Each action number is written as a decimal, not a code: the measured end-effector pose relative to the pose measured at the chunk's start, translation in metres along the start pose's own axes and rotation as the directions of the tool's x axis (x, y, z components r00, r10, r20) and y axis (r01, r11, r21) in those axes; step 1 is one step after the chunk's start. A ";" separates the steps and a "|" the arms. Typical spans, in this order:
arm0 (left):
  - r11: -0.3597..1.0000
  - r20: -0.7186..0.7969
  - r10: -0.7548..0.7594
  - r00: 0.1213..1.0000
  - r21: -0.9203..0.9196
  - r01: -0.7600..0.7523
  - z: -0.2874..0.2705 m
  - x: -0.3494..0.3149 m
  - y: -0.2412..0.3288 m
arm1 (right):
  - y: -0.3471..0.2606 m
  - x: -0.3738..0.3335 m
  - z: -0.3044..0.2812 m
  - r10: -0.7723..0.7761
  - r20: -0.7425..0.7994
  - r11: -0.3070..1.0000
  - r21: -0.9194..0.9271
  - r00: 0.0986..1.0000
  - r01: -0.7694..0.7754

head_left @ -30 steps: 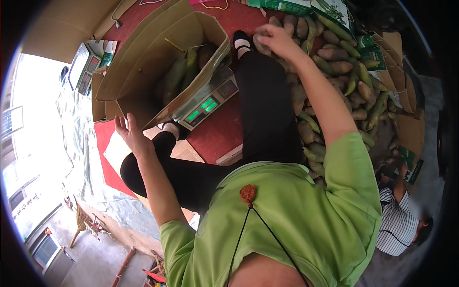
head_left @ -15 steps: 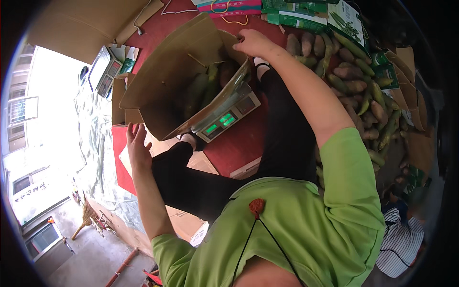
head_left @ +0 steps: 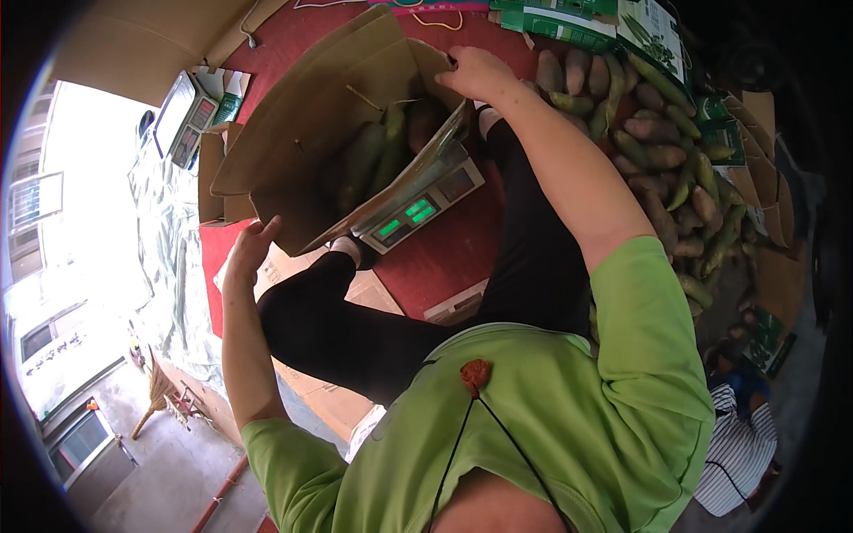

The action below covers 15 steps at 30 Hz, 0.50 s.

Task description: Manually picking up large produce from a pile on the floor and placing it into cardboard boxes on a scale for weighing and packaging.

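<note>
An open brown cardboard box (head_left: 311, 151) rests tilted on a grey weighing scale (head_left: 418, 209) with a green lit display. Several green and brownish fruits (head_left: 378, 155) lie inside it. My right hand (head_left: 475, 73) grips the box's right top flap. My left hand (head_left: 249, 253) presses its fingers against the box's lower left corner. Both arms reach out from my green shirt, over my legs in black trousers.
A heap of loose fruits (head_left: 666, 160) covers the red mat (head_left: 444, 258) on the right, with green printed cartons (head_left: 640, 27) behind it. A second scale (head_left: 187, 115) stands at the upper left. Flat cardboard lies under my legs. A person in a striped shirt (head_left: 737, 444) is at the lower right.
My right hand left the fruit pile and took the box's right flap. My left hand moved up to the box's lower corner. The view swung so the box and scale sit more central.
</note>
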<state>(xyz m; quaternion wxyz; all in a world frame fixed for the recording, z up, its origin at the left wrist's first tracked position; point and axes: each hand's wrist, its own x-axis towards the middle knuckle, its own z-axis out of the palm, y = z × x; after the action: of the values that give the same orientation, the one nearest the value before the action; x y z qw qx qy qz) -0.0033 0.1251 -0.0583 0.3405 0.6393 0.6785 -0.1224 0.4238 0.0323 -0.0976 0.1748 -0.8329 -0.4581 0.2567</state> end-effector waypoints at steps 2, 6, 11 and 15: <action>1.000 0.028 -0.002 1.000 0.024 0.001 0.002 0.000 0.004 | 0.002 0.002 0.002 -0.010 -0.008 1.000 0.002 1.000 0.010; 0.989 -0.109 0.028 0.994 0.145 -0.012 0.011 0.002 0.005 | 0.004 0.007 0.000 -0.055 -0.035 0.998 0.016 0.998 0.056; 0.989 -0.113 0.056 0.992 0.139 -0.040 0.011 0.017 -0.007 | -0.005 0.003 -0.005 -0.046 -0.006 0.998 -0.032 0.999 0.046; 0.956 -0.162 0.140 0.977 0.280 -0.090 0.014 0.019 -0.001 | -0.007 0.005 -0.004 -0.038 -0.007 0.995 -0.090 0.999 0.037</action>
<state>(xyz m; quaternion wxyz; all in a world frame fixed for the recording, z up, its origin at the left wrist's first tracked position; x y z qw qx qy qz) 0.0009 0.1317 -0.0803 0.1937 0.7268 0.6448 -0.1358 0.4241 0.0396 -0.0920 0.1439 -0.8323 -0.4839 0.2290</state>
